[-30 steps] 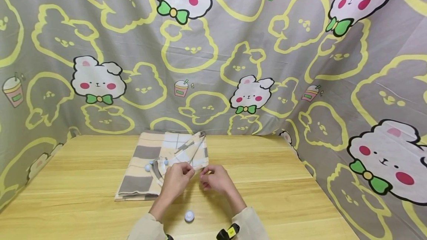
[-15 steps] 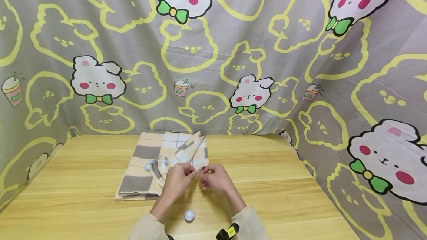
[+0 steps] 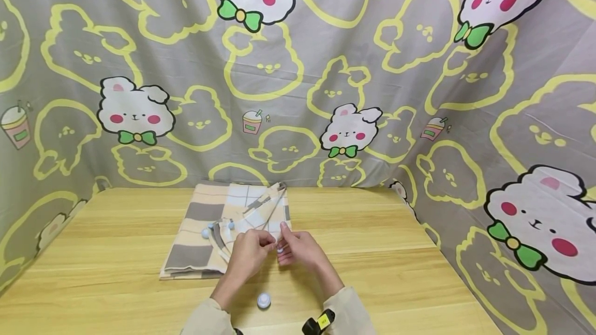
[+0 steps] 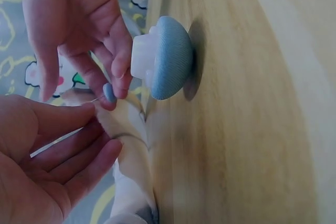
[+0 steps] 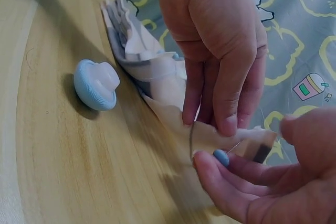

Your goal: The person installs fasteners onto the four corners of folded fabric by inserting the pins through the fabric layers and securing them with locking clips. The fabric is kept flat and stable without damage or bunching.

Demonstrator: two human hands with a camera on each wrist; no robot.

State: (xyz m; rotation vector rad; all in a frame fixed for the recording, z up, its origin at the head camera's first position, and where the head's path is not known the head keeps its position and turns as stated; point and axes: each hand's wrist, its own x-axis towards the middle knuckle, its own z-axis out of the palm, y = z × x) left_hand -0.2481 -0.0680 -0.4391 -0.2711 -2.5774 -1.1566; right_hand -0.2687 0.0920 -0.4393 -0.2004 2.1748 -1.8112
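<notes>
A folded plaid blanket (image 3: pixel 200 221) in beige, grey and white lies at the table's back left. My left hand (image 3: pixel 248 253) pinches the near edge of its loose corner between thumb and fingers. Beside it, my right hand (image 3: pixel 301 250) holds a small blue-headed pin (image 5: pixel 221 157) between two fingertips, thumb lifted away. The pin's thin needle points at the cloth by the left fingers; I cannot tell whether it is through. Nearer the sleeves, a blue mushroom-shaped cap (image 3: pixel 264 301) with a white stem lies on the table, apart from both hands.
Small pale blue knobs (image 3: pixel 205 233) sit on the blanket, left of the left hand. The wooden table (image 3: pixel 372 268) is bounded by a grey cartoon-print curtain (image 3: pixel 288 87) at the back and sides. Black wrist gear (image 3: pixel 318 322) is at the right cuff.
My right thumb has lifted and straightened away from its fingers, which now show the blue pin head. My left hand has shifted slightly right and down. The blanket and cap stay put.
</notes>
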